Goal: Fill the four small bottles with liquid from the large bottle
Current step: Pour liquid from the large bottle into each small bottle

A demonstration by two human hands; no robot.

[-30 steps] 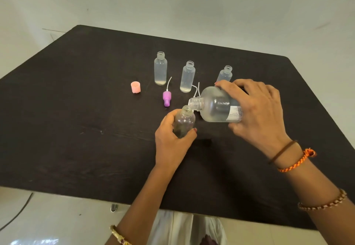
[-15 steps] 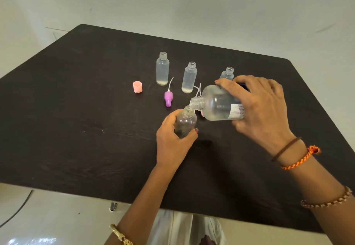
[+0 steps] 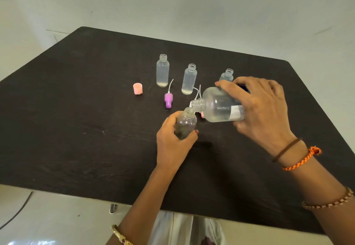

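From my remote station I read the head view as follows: my left hand, at lower centre of the frame, grips a small bottle around its lower body, fingers and thumb curled about it, holding it upright over the dark table. My right hand, at centre right, grasps the large bottle by its labelled base end, fingers wrapped over the top and thumb beneath. The large bottle is tilted nearly horizontal, its threaded open neck pointing left and sitting just above and touching, or all but touching, the mouth of the held small bottle; I cannot tell from this view whether liquid is passing between them. Clear liquid pools along the lower side of the large bottle. Three other small bottles stand upright and uncapped in a row toward upper centre: the left bottle and the middle bottle each show a shallow layer of liquid at the bottom, while the right bottle is partly hidden behind my right hand. A purple spray cap with its thin tube lies on the table between the row and the held bottle. A pink cap stands to the left of the row, apart from the bottles.
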